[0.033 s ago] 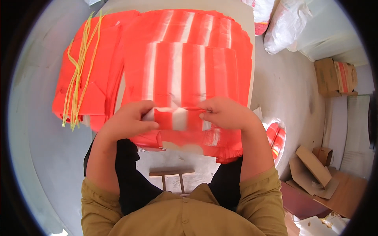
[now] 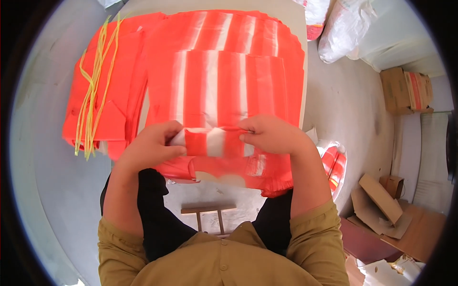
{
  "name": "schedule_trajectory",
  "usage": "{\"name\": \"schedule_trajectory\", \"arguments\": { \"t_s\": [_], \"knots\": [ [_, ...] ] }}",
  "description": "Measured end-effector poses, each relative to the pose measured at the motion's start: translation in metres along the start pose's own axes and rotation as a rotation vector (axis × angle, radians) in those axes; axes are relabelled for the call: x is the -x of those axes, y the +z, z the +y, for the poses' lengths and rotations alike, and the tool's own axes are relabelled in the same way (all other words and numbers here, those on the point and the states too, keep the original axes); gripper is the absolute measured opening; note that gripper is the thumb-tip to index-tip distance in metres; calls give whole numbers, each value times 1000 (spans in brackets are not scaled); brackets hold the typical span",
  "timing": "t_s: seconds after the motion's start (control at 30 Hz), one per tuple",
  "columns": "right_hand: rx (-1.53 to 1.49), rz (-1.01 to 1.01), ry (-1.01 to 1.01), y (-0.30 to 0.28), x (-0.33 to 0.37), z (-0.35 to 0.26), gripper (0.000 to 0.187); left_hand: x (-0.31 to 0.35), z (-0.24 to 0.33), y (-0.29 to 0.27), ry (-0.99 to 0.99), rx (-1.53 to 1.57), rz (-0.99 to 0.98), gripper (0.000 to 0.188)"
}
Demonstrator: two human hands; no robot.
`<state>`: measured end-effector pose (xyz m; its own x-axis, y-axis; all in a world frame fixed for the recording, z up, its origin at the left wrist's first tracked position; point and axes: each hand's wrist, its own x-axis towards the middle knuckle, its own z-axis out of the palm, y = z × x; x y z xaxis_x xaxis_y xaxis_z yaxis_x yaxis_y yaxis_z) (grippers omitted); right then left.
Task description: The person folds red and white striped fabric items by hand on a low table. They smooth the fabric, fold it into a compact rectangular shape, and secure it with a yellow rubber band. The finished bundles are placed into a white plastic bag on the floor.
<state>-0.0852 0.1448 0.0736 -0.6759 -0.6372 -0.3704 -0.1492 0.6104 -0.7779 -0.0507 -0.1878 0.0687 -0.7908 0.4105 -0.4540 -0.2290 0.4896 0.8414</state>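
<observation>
Near the front of the table, a red-and-white striped plastic bag (image 2: pixel 214 144) is folded over into a band in front of me. At its left end my left hand (image 2: pixel 161 141) grips it, thumb below and fingers above, closed. My right hand (image 2: pixel 267 135) pinches the right part between thumb and fingers. Beyond both hands lies a stack of flat striped bags (image 2: pixel 229 86), its white stripes running away from me. To the left is a pile of plain red bags (image 2: pixel 121 90), with a bundle of yellow strings (image 2: pixel 95 90) draped across it.
The beige tabletop (image 2: pixel 281 7) shows behind the stacks. White sacks (image 2: pixel 346 31) stand at the far right. Cardboard boxes (image 2: pixel 405 93) sit by the wall, and an opened carton (image 2: pixel 379 205) lies lower right. A wooden stool (image 2: pixel 208 209) stands below, between my legs.
</observation>
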Motion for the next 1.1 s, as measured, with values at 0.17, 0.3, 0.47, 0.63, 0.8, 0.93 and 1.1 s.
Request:
{"name": "schedule_trajectory", "arguments": {
  "t_s": [0.17,0.3,0.47,0.63,0.8,0.93,1.1],
  "knots": [
    [-39,79,149,-3,-13,0,19,-2,2,9,-86,63,116,15],
    [-59,223,187,-3,-10,9,26,-9,4,18,-38,-108,218,11],
    [-169,329,374,-13,31,4,41,-10,-3,20,-57,-111,252,12],
    [-365,287,369,-10,65,31,44,-8,2,25,-84,-129,317,17],
    [-292,345,309,-3,68,44,38,-4,17,31,-80,-315,404,18],
    [-306,352,310,-4,63,44,28,-1,17,35,-62,-454,490,20],
    [-182,389,237,3,64,54,9,-5,12,37,-100,-583,541,18]
  ]
}}
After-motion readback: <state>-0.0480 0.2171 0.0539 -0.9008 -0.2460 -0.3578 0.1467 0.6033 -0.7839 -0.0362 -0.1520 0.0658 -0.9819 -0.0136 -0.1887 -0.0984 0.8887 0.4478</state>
